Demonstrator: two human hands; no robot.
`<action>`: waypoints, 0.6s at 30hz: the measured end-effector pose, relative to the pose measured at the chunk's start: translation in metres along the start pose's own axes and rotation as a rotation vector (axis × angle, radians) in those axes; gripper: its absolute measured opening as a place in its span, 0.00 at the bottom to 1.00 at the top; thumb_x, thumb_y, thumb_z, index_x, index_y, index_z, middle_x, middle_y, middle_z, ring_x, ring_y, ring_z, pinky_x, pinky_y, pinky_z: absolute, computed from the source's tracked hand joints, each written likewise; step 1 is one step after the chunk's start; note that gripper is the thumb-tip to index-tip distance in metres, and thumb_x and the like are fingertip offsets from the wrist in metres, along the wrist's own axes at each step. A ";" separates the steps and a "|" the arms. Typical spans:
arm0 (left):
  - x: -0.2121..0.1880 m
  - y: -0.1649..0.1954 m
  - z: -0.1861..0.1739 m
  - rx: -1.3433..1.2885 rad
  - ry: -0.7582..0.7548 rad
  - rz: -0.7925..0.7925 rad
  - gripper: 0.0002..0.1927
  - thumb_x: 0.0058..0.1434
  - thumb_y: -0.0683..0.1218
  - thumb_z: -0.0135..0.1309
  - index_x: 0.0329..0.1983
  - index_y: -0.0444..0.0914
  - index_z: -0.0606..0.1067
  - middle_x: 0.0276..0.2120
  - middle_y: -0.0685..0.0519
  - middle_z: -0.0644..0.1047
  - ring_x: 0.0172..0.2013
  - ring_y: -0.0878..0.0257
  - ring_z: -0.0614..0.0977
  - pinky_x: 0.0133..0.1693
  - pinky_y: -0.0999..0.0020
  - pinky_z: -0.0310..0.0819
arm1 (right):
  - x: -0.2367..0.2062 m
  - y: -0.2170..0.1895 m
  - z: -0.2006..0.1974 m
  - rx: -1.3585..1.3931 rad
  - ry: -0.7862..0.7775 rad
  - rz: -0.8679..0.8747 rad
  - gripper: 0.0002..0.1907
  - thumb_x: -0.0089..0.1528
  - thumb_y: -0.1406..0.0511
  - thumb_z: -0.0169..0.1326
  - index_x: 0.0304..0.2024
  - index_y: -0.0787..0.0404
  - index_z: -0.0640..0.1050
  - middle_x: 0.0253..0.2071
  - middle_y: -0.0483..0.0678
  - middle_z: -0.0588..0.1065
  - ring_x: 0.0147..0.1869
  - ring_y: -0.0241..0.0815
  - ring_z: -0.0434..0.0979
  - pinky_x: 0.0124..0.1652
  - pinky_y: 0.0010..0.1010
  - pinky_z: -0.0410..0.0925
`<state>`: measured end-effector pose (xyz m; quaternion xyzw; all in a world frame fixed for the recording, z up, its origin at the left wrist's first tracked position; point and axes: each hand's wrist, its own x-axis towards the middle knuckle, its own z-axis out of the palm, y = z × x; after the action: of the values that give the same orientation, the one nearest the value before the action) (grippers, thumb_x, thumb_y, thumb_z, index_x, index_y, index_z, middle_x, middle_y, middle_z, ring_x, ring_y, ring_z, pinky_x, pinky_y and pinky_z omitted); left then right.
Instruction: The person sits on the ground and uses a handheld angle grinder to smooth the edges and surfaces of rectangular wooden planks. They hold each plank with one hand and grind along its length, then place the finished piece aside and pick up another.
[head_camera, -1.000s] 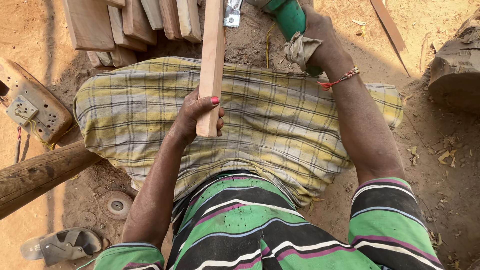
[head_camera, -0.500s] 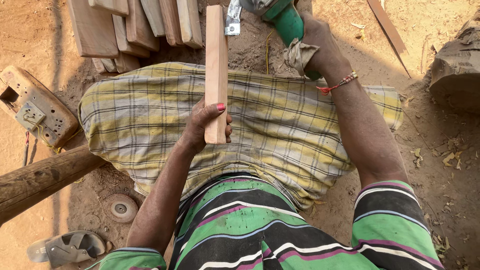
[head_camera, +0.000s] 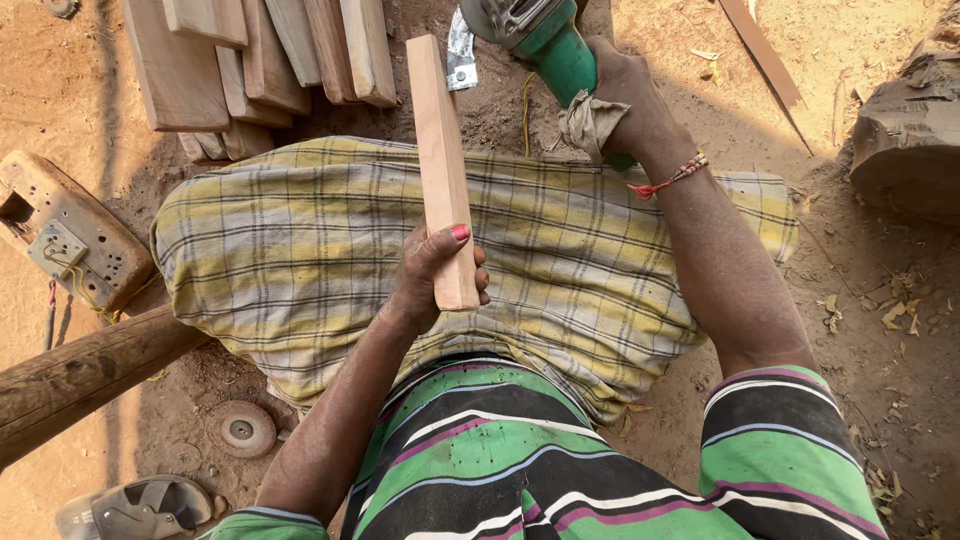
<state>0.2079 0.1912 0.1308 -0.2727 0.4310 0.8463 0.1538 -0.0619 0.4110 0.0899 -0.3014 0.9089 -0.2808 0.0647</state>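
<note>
My left hand (head_camera: 432, 272) grips the near end of a long pale wooden slat (head_camera: 440, 150), which points away from me over a yellow checked cloth (head_camera: 300, 250) spread across my lap. My right hand (head_camera: 625, 105) holds a green angle grinder (head_camera: 540, 35) by its body at the top of the view, a rag wrapped around the grip. The grinder's metal head sits just right of the slat's far end; whether they touch I cannot tell.
A stack of cut wooden boards (head_camera: 250, 60) lies on the dirt at top left. A worn wooden block with a socket (head_camera: 65, 240) and a round log (head_camera: 80, 375) are at left. A grinding disc (head_camera: 240, 430) and a sandal (head_camera: 140, 508) lie at bottom left. A stump (head_camera: 910, 130) stands at right.
The slat's far end has come fully into view and the slat sits lower in the picture. The grinder has moved closer to the slat's far end.
</note>
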 end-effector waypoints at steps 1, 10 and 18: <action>-0.001 -0.001 0.003 0.004 -0.007 0.005 0.40 0.55 0.59 0.60 0.60 0.30 0.58 0.34 0.42 0.75 0.29 0.58 0.83 0.28 0.57 0.88 | 0.000 0.001 0.001 0.005 0.016 -0.001 0.27 0.61 0.66 0.70 0.59 0.65 0.75 0.44 0.64 0.81 0.48 0.58 0.85 0.47 0.44 0.79; -0.008 -0.002 0.025 -0.051 -0.017 0.010 0.42 0.55 0.59 0.58 0.66 0.36 0.54 0.34 0.45 0.73 0.28 0.61 0.83 0.28 0.57 0.88 | 0.001 0.019 0.009 -0.027 -0.007 -0.011 0.26 0.62 0.63 0.72 0.57 0.61 0.74 0.43 0.61 0.82 0.47 0.54 0.87 0.44 0.42 0.80; -0.010 -0.003 0.026 -0.065 -0.020 0.008 0.42 0.56 0.59 0.58 0.64 0.34 0.55 0.35 0.45 0.74 0.29 0.60 0.83 0.29 0.57 0.88 | 0.001 0.013 0.009 -0.057 -0.018 0.027 0.30 0.61 0.64 0.73 0.61 0.60 0.72 0.42 0.62 0.82 0.45 0.57 0.86 0.40 0.44 0.80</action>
<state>0.2088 0.2140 0.1477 -0.2673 0.4030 0.8630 0.1458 -0.0672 0.4149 0.0750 -0.2932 0.9200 -0.2511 0.0682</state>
